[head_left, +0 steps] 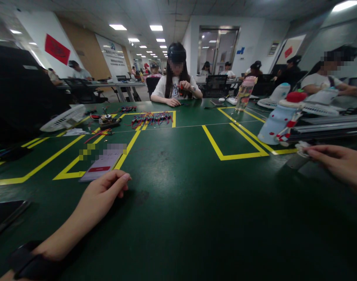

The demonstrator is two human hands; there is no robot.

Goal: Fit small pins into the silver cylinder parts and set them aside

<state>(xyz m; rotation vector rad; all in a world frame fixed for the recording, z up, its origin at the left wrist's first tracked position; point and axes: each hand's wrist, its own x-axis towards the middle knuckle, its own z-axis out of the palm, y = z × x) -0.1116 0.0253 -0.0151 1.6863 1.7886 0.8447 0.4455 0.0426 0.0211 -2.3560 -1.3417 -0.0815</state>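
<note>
At the right edge my right hand [339,162] pinches a small grey cylinder with a ragged whitish top [297,160] between thumb and fingers. The cylinder is tilted just over or on the green table; its exact kind is blurred. My left hand [108,187] rests near the table's left middle, fingers curled in and thumb against the index finger, with nothing visible in them. Just beyond it lies a phone with a lit screen [103,164], partly pixelated. Behind the cylinder stands a light blue bottle with a red top [272,123].
Red and blue wire bundles [151,119] lie on the far table near a white fan [64,117]. A clear pink-lidded bottle [245,93] and metal profiles [327,130] stand right. A dark phone [5,214] lies at left. A person [176,84] sits opposite, holding something orange.
</note>
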